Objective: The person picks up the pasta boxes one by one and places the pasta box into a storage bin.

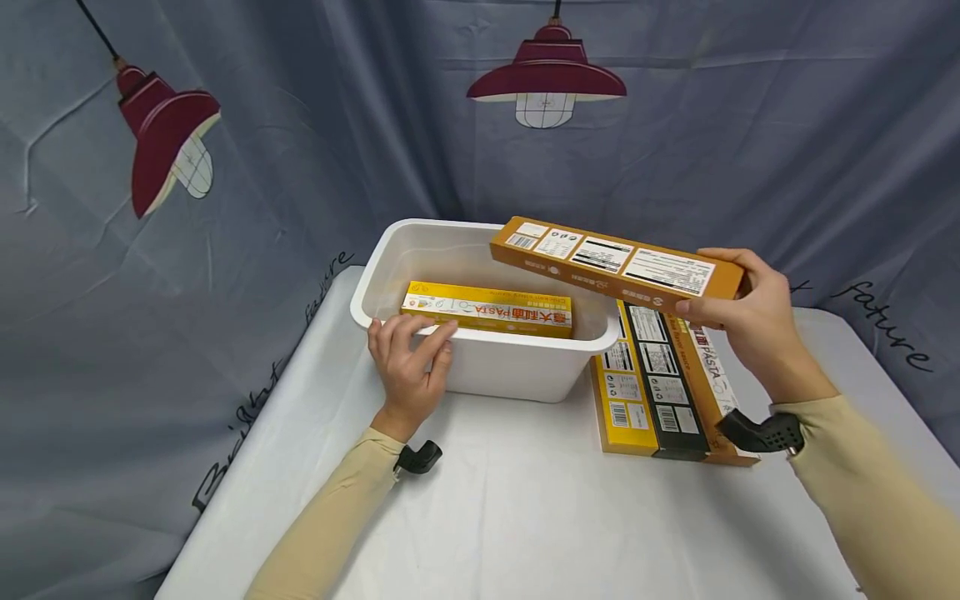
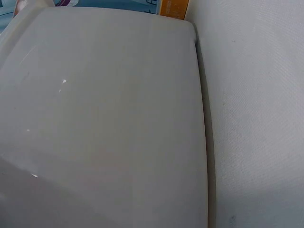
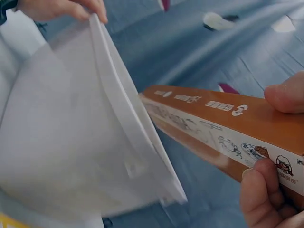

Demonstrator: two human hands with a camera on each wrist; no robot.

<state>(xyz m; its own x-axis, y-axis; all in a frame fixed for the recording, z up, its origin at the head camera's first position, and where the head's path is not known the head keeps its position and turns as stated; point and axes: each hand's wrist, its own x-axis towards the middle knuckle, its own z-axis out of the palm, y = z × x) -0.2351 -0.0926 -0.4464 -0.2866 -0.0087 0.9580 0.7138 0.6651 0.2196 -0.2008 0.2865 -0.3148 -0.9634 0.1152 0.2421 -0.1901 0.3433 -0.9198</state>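
An orange-brown pasta box (image 1: 615,265) is in my right hand (image 1: 765,321), held by its right end between thumb and fingers. Its far end overlaps the back rim of a white plastic bin (image 1: 510,367) in the head view, and the box slants over the bin's right side. My left hand (image 1: 411,367) holds the bin's front rim near the left corner, fingers hooked over the edge. Inside the bin lies a yellow pasta box (image 1: 487,312), printed side showing. The right wrist view shows the thumb on the held box's brown face and curled fingers below.
To the right of the bin, a yellow box (image 1: 628,408), a black box (image 1: 678,392) and a brown pasta box (image 1: 712,383) lie side by side on the white tablecloth (image 1: 510,500). A grey-blue curtain (image 1: 337,125) with printed lamps hangs behind the table.
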